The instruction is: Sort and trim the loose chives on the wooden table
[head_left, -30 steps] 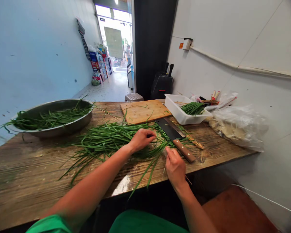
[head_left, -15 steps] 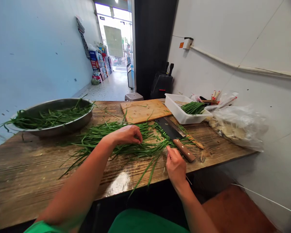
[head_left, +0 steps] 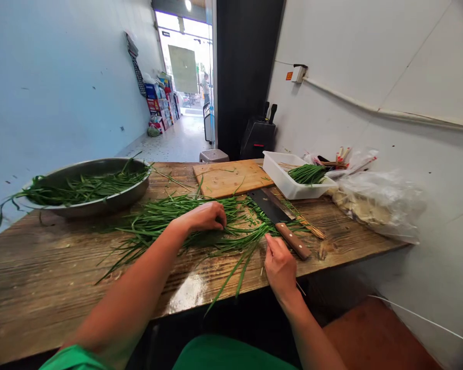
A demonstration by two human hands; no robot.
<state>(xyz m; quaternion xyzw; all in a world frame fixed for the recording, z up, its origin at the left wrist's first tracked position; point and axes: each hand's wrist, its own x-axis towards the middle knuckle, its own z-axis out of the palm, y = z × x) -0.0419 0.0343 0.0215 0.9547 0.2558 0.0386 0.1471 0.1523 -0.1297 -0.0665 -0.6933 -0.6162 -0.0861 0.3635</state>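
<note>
Long green garlic chives point(head_left: 158, 213) lie spread over the wooden table. My left hand point(head_left: 206, 217) is over them with curled fingers, closed on some chive stalks; its fingertips are partly hidden. Closer to the table's front edge, my right hand point(head_left: 281, 264) is closed in a pinch where several stalks come together. A thin stick, apparently a skewer point(head_left: 301, 289), shows behind the right wrist and seems to run through that hand. Just right of the pinch lies a cleaver point(head_left: 272, 208) with a wooden handle, beside short chive pieces.
A metal basin point(head_left: 88, 205) of chives stands at left. Behind the pile lies a cutting board point(head_left: 231, 177). A white plastic tub point(head_left: 293, 191) holds bundled chives and sticks. Bamboo skewers point(head_left: 312, 228) lie beside the cleaver, and a clear plastic bag point(head_left: 378, 205) sits at right.
The view has shifted slightly. My left hand is a touch lower over the chives, its fingers still curled; my right hand keeps its pinch in nearly the same spot.
</note>
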